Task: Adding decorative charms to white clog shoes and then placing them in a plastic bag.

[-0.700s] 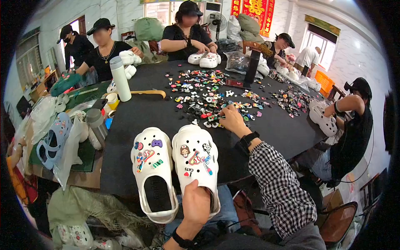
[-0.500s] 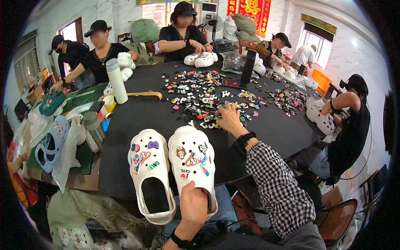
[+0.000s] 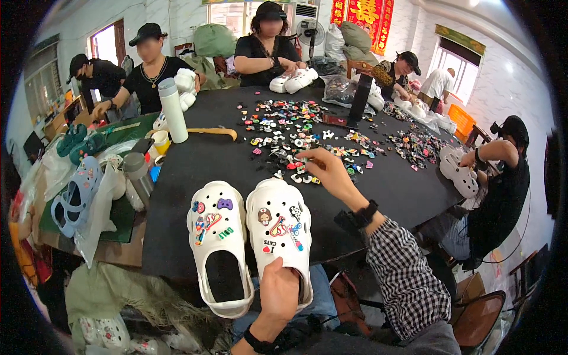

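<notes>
My left hand (image 3: 280,291) grips the open heel end of a white clog (image 3: 294,253), thumb on top and the fingers hidden inside. Colourful charms sit in its holes: a nurse figure, a baseball bat with ball, a cow-spotted piece and others. Against its left side lies a second white clog (image 3: 208,241) with a purple game controller and a bat charm. Over the near edge of a scattered pile of loose shoe charms (image 3: 290,118) reaches my right hand (image 3: 332,176), its index finger and thumb apart, fingertips among the charms. I see nothing held in it.
A black table (image 3: 378,204) carries the charms, with a dark upright stand (image 3: 360,97) behind them. At left are a white bottle (image 3: 173,112), a steel flask (image 3: 137,177), a yellow cup (image 3: 160,142) and blue clogs (image 3: 76,195). Several co-workers sit around, some handling white clogs.
My right hand has shifted slightly left relative to the pile, and its index finger is stretched further out. My left hand still holds the clog. The whole view has moved a little.
</notes>
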Available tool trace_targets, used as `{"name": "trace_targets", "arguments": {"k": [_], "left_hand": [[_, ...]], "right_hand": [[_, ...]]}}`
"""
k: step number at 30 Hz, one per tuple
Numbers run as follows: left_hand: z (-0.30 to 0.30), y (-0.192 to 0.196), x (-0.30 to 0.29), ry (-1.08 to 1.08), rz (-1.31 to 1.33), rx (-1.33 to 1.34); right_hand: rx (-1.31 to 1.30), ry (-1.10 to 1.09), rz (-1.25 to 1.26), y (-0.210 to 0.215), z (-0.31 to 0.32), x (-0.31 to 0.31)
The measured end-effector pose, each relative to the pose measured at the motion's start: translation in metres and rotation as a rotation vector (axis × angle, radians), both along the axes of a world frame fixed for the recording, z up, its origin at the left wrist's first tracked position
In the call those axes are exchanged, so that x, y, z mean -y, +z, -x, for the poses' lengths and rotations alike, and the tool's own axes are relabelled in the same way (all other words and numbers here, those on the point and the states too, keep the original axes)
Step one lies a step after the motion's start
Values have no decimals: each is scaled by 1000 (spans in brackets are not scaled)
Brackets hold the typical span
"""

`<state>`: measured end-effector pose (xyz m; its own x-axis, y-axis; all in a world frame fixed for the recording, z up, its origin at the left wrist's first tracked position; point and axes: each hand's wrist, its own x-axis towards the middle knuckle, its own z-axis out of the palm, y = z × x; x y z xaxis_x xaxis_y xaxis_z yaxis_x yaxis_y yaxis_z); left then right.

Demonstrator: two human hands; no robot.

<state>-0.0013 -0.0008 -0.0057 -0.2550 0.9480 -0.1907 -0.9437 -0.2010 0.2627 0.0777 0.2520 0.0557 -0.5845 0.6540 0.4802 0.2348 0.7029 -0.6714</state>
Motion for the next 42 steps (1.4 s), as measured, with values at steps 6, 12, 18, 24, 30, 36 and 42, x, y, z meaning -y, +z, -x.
{"name": "trace_targets", "arguments": {"k": [6,12,18,24,30,36,42], "left_hand": [[1,1,-1,24,-84,-21],[0,-4,-3,-14,-80,16],[-4,-2,-1,-3,-6,-69],[-4,1,0,-12,94,13],[-6,-27,-2,7,13,-211],[-5,-12,4,-112,77,-107],[0,-11,7,-226,105,-154]], "right_hand": [[-160,206,130,22,1,90],[-139,232,6,16,2,104],[-123,137,290,21,9,112],[-3,166,132,25,9,106],[-132,249,465,27,3,102],[-45,246,327,24,4,103],[29,182,175,25,8,104]]}}
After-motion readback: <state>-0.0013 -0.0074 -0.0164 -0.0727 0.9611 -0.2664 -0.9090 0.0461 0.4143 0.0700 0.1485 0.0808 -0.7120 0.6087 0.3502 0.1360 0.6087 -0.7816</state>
